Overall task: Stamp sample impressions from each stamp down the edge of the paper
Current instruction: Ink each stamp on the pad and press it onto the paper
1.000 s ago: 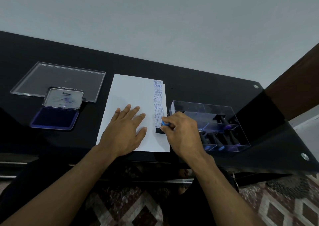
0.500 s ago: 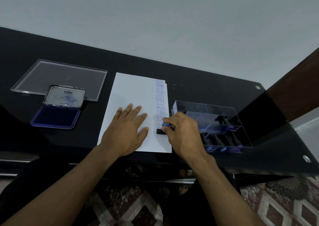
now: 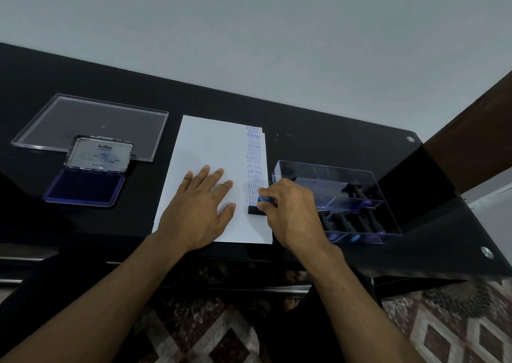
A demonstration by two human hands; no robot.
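Below, we had a black glass table point(image 3: 318, 130) against a pale wall point(image 3: 249, 30). Our flat left hand point(image 3: 199, 210) pinned the paper point(image 3: 210, 146); our right hand point(image 3: 291, 213) gripped a stamp point(image 3: 256, 209) on its right edge. Beside it, a clear box point(image 3: 368, 180) held more stamps point(image 3: 357, 218).

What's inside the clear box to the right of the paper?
The clear box holds several dark-handled stamps with blue or purple knobs, lying in its divided compartments. The right hand covers the box's near-left part, so an exact count isn't possible.

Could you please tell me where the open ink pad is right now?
The ink pad lies on the table's left side, left of the paper, its raised lid overlapping the clear tray behind it.
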